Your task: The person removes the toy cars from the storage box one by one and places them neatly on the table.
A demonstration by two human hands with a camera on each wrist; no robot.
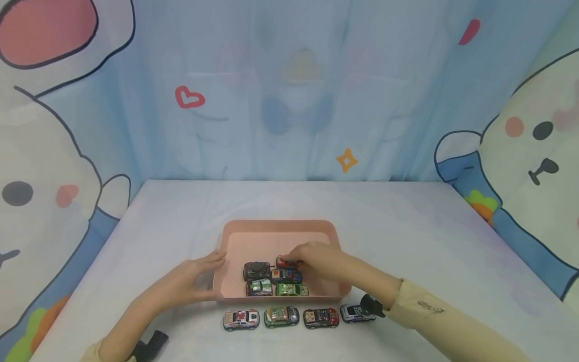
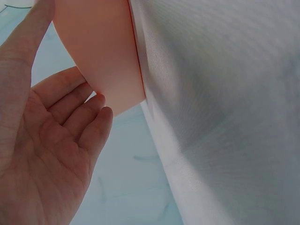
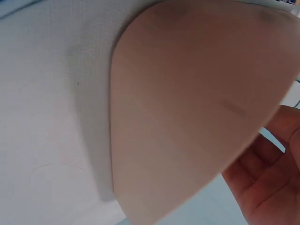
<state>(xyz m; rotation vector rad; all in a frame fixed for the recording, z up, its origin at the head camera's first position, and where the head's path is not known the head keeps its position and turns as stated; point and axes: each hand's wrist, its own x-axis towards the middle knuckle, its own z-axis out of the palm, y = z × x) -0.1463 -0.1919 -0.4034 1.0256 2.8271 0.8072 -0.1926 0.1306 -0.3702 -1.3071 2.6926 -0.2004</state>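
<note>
A pink tray (image 1: 280,226) sits on the white table with several small toy cars inside it. My left hand (image 1: 196,281) rests against the tray's left side, its fingers at the wall and the thumb near the front corner. In the left wrist view the fingers of the left hand (image 2: 61,126) lie loosely extended along the tray wall (image 2: 103,56). Over the tray, my right hand (image 1: 316,259) pinches a red toy car (image 1: 284,262), partly hidden by the fingers. Around it lie a dark toy vehicle (image 1: 256,270), a dark blue car (image 1: 286,276), a silver-green car (image 1: 259,287) and a bright green car (image 1: 291,289).
In front of the tray stands a row of toy cars: white-red (image 1: 241,320), green-orange (image 1: 281,317), black-red (image 1: 321,318) and silver-blue (image 1: 355,312), the last partly covered by the right wrist's camera. A printed blue curtain (image 1: 289,100) hangs behind the table (image 1: 407,226).
</note>
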